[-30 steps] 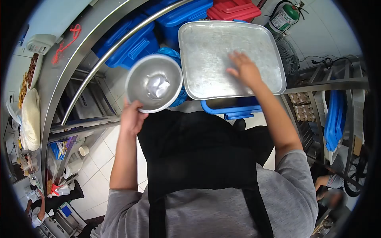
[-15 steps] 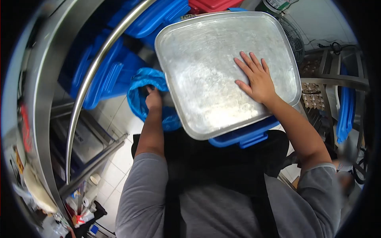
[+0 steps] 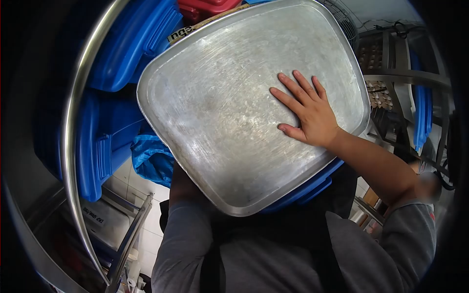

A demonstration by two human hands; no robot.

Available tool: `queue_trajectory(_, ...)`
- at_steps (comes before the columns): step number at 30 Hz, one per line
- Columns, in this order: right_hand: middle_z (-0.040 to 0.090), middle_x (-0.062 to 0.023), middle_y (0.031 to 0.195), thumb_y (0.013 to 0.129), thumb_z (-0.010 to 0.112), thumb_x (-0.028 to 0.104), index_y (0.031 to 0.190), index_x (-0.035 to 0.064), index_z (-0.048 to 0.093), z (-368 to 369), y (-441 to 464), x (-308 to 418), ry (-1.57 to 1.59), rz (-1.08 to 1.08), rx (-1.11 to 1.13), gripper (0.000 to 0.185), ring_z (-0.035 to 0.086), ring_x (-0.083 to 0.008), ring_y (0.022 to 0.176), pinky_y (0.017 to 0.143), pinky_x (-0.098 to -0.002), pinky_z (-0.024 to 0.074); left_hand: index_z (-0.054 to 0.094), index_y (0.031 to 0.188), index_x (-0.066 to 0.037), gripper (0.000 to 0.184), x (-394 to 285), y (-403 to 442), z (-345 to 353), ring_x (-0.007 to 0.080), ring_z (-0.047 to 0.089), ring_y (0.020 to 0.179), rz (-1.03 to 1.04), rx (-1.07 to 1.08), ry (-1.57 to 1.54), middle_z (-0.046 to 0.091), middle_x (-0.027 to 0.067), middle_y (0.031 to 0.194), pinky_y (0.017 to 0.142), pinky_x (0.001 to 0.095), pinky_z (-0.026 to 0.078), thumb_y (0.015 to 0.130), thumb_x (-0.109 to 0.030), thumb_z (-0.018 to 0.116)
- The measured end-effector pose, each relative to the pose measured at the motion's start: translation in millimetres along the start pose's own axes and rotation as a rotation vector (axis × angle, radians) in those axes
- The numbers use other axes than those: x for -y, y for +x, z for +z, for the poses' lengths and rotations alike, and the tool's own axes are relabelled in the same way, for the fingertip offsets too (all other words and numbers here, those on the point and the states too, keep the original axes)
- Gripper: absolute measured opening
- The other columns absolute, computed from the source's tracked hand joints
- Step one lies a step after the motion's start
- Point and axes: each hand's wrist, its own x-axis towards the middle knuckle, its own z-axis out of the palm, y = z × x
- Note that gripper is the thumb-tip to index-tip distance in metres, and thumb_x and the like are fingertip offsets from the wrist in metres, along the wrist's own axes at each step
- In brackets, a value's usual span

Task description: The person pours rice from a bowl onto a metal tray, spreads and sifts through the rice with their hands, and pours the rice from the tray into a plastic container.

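Note:
A large aluminium tray [image 3: 220, 112] with rounded corners and a raised rim lies tilted over a blue plastic container [image 3: 312, 188], which shows at its near edge. On the tray's right half rests my right hand [image 3: 312, 112], palm down with fingers spread. My left forearm [image 3: 183, 188] runs up to the tray's lower left edge, where the tray hides my left hand and its fingers. Beside that wrist, a blue plastic bag [image 3: 151, 158] sticks out partly from under the tray's left edge.
Blue lidded bins [image 3: 110, 146] are stacked at left behind a curved metal rail [image 3: 73, 117]. A red lid [image 3: 205, 7] lies at the back. Egg cartons [image 3: 378, 95] sit on a metal rack at right. A blurred person [image 3: 427, 183] is at far right.
The tray has swung left and nearer, now covering my left hand, which was inside the blue bag's opening. My right hand stays spread on the tray.

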Motion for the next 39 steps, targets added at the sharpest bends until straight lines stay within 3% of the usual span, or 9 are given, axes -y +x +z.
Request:
queue_trajectory(5,0.029,-0.0048,0.157,0.086,0.055,0.058,0.147,0.0278,0.04,0,-1,1,-0.005,0.003,-0.016,0.07,0.023,-0.0303,0.146,0.116,-0.0546,0.0147,0.046,0.129,-0.016,0.038,13,-11,8,0.0322,0.07,0.086,-0.027,0.096,-0.301,0.063,0.018,0.11,0.061,0.0412,0.059,0.091,-0.014,0.048)
queue_trajectory(13,0.029,-0.0025,0.157,0.087,0.055,0.057,0.148,0.0308,0.038,2,-4,3,-0.008,-0.005,-0.073,0.068,0.024,-0.0287,0.145,0.117,-0.0539,0.016,0.045,0.128,-0.013,0.038,62,-55,4,0.0308,0.07,0.086,-0.168,0.255,-1.08,0.063,0.016,0.105,0.057,0.0394,0.059,0.091,-0.009,0.047)
queue_trajectory(18,0.03,-0.0031,0.157,0.083,0.063,0.045,0.147,0.0264,0.041,2,-6,5,0.041,0.001,-0.106,0.07,0.024,-0.0288,0.146,0.117,-0.0522,0.0147,0.043,0.128,-0.011,0.038,90,-75,2,0.0299,0.07,0.086,-0.214,0.259,-1.418,0.064,0.0148,0.102,0.054,0.0383,0.059,0.09,-0.007,0.046)
queue_trajectory(21,0.031,-0.0031,0.156,0.083,0.063,0.045,0.147,0.0258,0.041,4,-7,4,0.026,-0.008,-0.128,0.07,0.025,-0.029,0.145,0.116,-0.0528,0.016,0.043,0.128,-0.01,0.038,79,-111,-23,0.0296,0.07,0.087,-0.237,0.214,-1.498,0.064,0.0143,0.101,0.053,0.0378,0.06,0.09,-0.006,0.045)
queue_trajectory(23,0.031,-0.0023,0.156,0.085,0.06,0.048,0.146,0.0276,0.04,6,-5,4,0.016,-0.019,-0.144,0.068,0.026,-0.029,0.145,0.116,-0.0535,0.0172,0.04,0.13,-0.009,0.042,60,-137,-48,0.0343,0.069,0.087,-0.253,0.025,-1.368,0.062,0.0159,0.108,0.057,0.0411,0.062,0.088,-0.003,0.047)
queue_trajectory(24,0.032,-0.0015,0.155,0.087,0.058,0.051,0.146,0.0293,0.04,7,-7,4,0.005,-0.008,-0.155,0.065,0.026,-0.0289,0.144,0.116,-0.0541,0.0184,0.036,0.135,-0.011,0.05,60,-145,-58,0.0359,0.068,0.09,-0.261,0.055,-1.335,0.059,0.0174,0.117,0.063,0.0431,0.064,0.088,-0.001,0.048)
queue_trajectory(28,0.034,-0.002,0.155,0.087,0.058,0.051,0.146,0.0288,0.041,9,-8,5,0.0,-0.033,-0.18,0.064,0.027,-0.0294,0.144,0.115,-0.0545,0.0185,0.032,0.142,-0.013,0.056,59,-172,-71,0.037,0.067,0.096,-0.286,-0.11,-1.521,0.056,0.0192,0.125,0.063,0.0427,0.063,0.089,-0.001,0.046)
queue_trajectory(33,0.035,-0.0028,0.154,0.087,0.059,0.049,0.146,0.0292,0.041,13,-8,4,-0.004,-0.03,-0.22,0.064,0.029,-0.0306,0.143,0.115,-0.0549,0.0193,0.03,0.141,-0.009,0.055,75,-185,-75,0.0367,0.067,0.096,-0.369,-0.146,-1.706,0.054,0.0219,0.124,0.068,0.0438,0.063,0.089,0.002,0.043)
queue_trajectory(39,0.036,-0.0036,0.154,0.087,0.06,0.047,0.144,0.028,0.045,15,-8,6,0.003,-0.058,-0.248,0.062,0.03,-0.0307,0.143,0.115,-0.0542,0.0191,0.028,0.141,-0.009,0.054,58,-226,-94,0.0364,0.067,0.094,-0.354,-0.205,-1.692,0.055,0.0232,0.121,0.067,0.0422,0.062,0.09,0.0,0.043)
